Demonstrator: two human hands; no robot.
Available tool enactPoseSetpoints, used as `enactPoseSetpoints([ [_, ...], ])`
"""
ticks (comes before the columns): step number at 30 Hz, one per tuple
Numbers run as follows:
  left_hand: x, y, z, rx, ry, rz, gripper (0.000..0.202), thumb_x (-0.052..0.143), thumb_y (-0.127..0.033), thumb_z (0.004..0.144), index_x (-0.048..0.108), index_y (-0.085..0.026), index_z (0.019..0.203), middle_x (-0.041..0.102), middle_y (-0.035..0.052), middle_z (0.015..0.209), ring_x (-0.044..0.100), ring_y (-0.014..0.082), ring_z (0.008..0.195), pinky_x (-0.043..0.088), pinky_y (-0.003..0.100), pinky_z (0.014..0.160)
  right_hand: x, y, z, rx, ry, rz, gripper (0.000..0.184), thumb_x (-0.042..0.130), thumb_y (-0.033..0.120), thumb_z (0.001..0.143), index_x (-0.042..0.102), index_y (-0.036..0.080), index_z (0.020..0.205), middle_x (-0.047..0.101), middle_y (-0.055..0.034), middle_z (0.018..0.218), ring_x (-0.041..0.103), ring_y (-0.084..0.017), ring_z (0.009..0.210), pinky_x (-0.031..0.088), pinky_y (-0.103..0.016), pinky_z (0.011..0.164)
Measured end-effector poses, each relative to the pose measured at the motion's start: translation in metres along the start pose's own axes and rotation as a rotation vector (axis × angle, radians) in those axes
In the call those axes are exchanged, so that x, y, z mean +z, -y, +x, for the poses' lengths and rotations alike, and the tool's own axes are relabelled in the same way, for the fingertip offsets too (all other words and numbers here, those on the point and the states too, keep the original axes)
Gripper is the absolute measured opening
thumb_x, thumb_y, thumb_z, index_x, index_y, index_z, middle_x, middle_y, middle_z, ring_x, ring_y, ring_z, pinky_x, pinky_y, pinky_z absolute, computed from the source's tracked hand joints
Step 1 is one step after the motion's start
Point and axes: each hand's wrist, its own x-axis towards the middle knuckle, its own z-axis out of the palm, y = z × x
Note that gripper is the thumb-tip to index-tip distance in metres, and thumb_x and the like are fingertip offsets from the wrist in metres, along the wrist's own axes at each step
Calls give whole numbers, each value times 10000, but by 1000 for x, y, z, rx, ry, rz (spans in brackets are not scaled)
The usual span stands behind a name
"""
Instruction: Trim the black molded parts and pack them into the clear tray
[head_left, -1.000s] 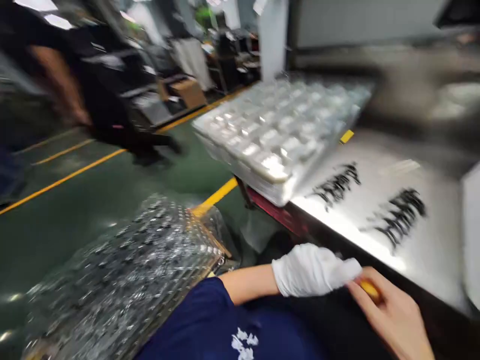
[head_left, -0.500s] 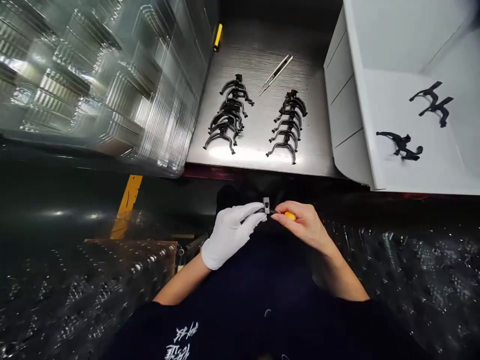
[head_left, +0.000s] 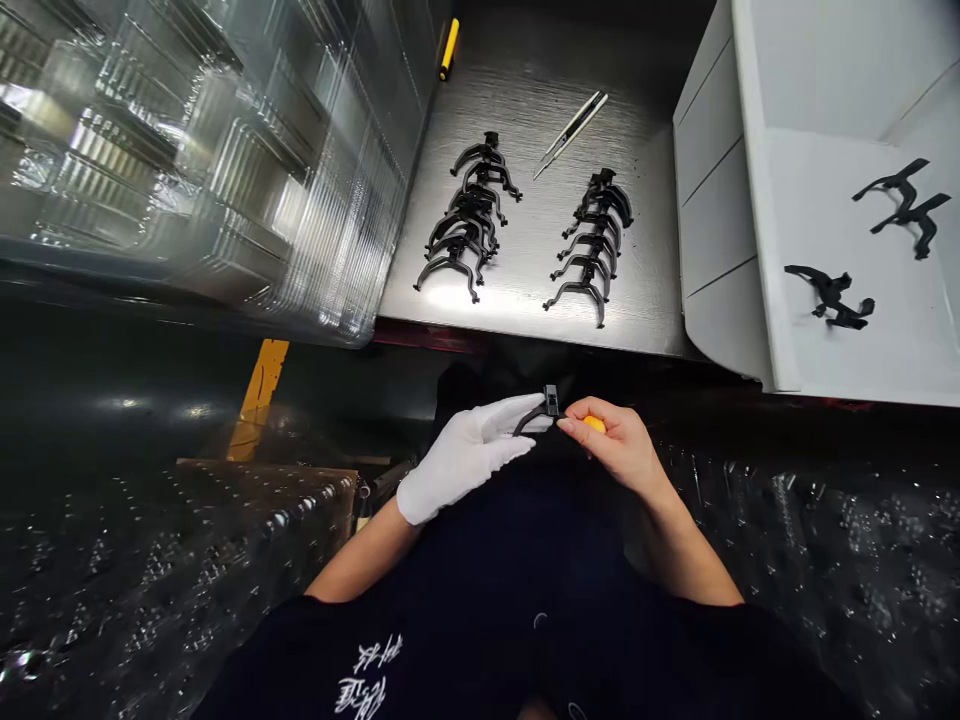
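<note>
A curved black plastic bracket (head_left: 551, 402) with a small block at its middle is held in front of my body. My right hand (head_left: 619, 440), bare, pinches one end of it between thumb and finger. A yellow object (head_left: 595, 424), mostly hidden, sits inside the curled fingers of that same hand. My left hand (head_left: 461, 460) wears a white glove. Its thumb and fingers are parted around the bracket's other arm, and any contact there is unclear. Similar black brackets lie in two overlapping rows, a left row (head_left: 454, 262) and a right row (head_left: 589, 262), on the metal table.
On the metal table (head_left: 517, 300) lie a utility knife (head_left: 570, 135) and a yellow-and-black tool (head_left: 449, 50). Stacked clear plastic trays (head_left: 360, 230) stand on the left. A white bin (head_left: 780, 340) at the right holds a few black brackets (head_left: 832, 297).
My left fingers have spread from their grip on the bracket. The bracket has tilted slightly, its left arm now showing between them. My right hand keeps its pinch. The view has shifted a little.
</note>
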Motion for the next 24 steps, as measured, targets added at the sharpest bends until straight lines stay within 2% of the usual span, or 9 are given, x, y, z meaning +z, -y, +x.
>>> enactPoseSetpoints([
  [2,1,0,1,62,9,123,431,729,-224,842,707,-265,1270,790,89,1036,779,248,877,640,336,748,1,1,-1,42,-8,44,379,670,547,869,630,196,732,486,35,575,435,-104,494,345,-245,476],
  [5,-2,-3,7,207,-60,451,308,650,-256,914,739,-292,1207,802,44,952,770,206,771,604,286,702,3,11,-3,-69,-78,12,326,673,488,884,636,196,744,513,29,588,441,-103,506,352,-247,480],
  [9,-26,-24,38,464,-321,749,239,594,-311,952,773,-306,1110,798,31,1011,754,226,906,564,314,836,4,29,-2,-294,-175,-32,229,674,401,914,689,205,1031,579,24,636,477,-110,503,399,-255,495],
  [12,-54,-50,84,548,-548,887,248,575,-351,960,773,-274,1087,775,64,1088,706,264,1028,515,368,934,6,35,1,-398,-181,-101,208,669,345,931,691,209,1087,603,18,653,513,-114,500,421,-252,485],
  [16,-83,-79,157,421,-689,1068,245,594,-375,930,781,-216,925,735,144,1022,649,310,984,479,430,905,11,38,0,-535,-148,-216,127,647,280,951,702,203,1035,665,-12,709,595,-128,556,473,-247,523],
  [19,-90,-93,194,234,-649,1177,235,602,-329,901,775,-170,897,714,191,1023,629,332,970,478,450,869,0,49,-12,-632,-139,-311,89,636,254,961,693,196,998,669,-20,706,599,-130,561,471,-248,519],
  [21,-88,-99,201,133,-562,1246,256,570,-298,900,772,-151,953,710,204,1046,631,352,981,485,463,851,-22,60,-22,-683,-168,-389,61,645,239,957,688,201,937,658,-8,679,584,-120,537,458,-241,501],
  [22,-85,-101,200,118,-519,1277,281,549,-297,905,768,-151,1002,706,205,1072,631,366,998,489,471,849,-38,66,-25,-696,-236,-444,61,654,232,952,688,206,907,667,-6,681,590,-118,538,464,-238,509],
  [24,-81,-105,192,172,-547,1311,355,524,-345,916,736,-156,1129,685,208,1155,615,406,1062,489,508,874,-84,73,-23,-682,-498,-599,66,676,229,936,699,215,876,704,-12,727,636,-130,596,499,-242,574],
])
